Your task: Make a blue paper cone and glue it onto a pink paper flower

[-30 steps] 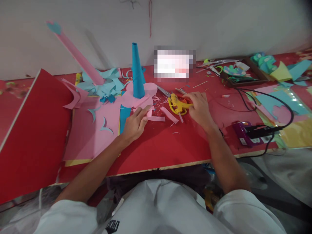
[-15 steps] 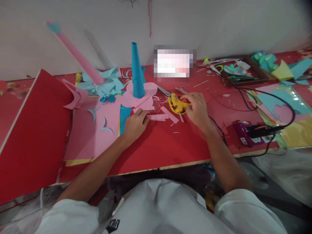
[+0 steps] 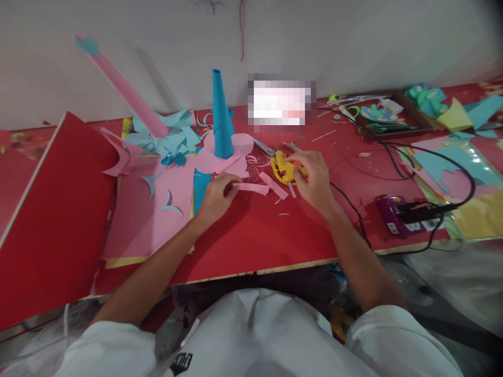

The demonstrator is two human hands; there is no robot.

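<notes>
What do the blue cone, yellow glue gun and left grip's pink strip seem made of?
Blue cone: probably matte paper or card, wrapped edge showing. Yellow glue gun: likely smooth plastic, body looks moulded. Pink strip: apparently matte paper, thin-edged.

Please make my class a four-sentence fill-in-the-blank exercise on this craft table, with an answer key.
1. The left hand's grip holds one end of a paper strip coloured ____.
2. The glue gun by the right hand's grip is coloured ____.
3. The tall cone standing on the pink paper is coloured ____.
4. In the picture, the pink tube tilts with its top toward the ____.

Missing words: pink; yellow; blue; left.
</notes>
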